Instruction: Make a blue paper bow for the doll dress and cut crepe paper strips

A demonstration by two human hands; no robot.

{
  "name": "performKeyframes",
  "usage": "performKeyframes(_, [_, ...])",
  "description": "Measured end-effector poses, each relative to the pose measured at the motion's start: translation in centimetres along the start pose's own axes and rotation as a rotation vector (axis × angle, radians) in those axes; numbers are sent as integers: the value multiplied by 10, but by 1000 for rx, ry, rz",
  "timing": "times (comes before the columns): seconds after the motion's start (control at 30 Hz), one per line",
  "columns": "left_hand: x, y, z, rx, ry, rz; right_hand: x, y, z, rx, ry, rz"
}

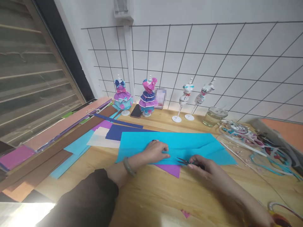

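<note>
A wide turquoise paper sheet (142, 141) lies across the wooden table in front of me. My left hand (155, 152) rests on it near the front edge, thumb and forefinger apart, holding nothing that I can see. Small scissors (181, 161) are in my right hand (203, 166), their blades slightly parted and pointing left over the sheet's front edge. The handles are mostly hidden by my fingers. From under the turquoise sheet a purple piece (170, 170) sticks out, and navy paper (115, 132) lies behind it on the left.
Two mannequins in ruffled paper dresses (123, 96) (148, 99) stand at the back, near a phone (136, 111). Two barer mannequins (187, 94) (203, 93) stand beside a glass jar (215, 116). Ribbons (267, 151) tangle at right; brown paper strips (71, 142) lie left.
</note>
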State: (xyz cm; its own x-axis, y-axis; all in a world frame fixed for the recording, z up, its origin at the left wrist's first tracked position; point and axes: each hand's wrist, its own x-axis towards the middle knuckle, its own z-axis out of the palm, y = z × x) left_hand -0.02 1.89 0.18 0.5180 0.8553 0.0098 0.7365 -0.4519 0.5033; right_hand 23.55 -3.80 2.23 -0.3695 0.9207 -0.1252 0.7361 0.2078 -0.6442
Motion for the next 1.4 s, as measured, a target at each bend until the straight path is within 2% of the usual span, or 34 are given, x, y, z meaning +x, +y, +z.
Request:
performKeyframes(0.1, [-1,0,-1,-25,-8,4,-9,4,5,-65,-27,12])
performKeyframes(0.2, [0,0,-1,-41,-8,-6,-13,6,1,-99,-56,19])
performKeyframes(0.33, [0,0,-1,-43,-16,-16,-15,5,-6,-114,-51,25])
performKeyframes(0.5, [-1,2,-5,-61,-28,-25,-15,6,-3,-154,-53,55])
performKeyframes(1.07, [-1,0,-8,-107,-84,-32,-14,4,-1,-188,-3,12])
performKeyframes(1.4, [2,-8,-8,-222,-116,-13,-11,10,6,-192,57,-14])
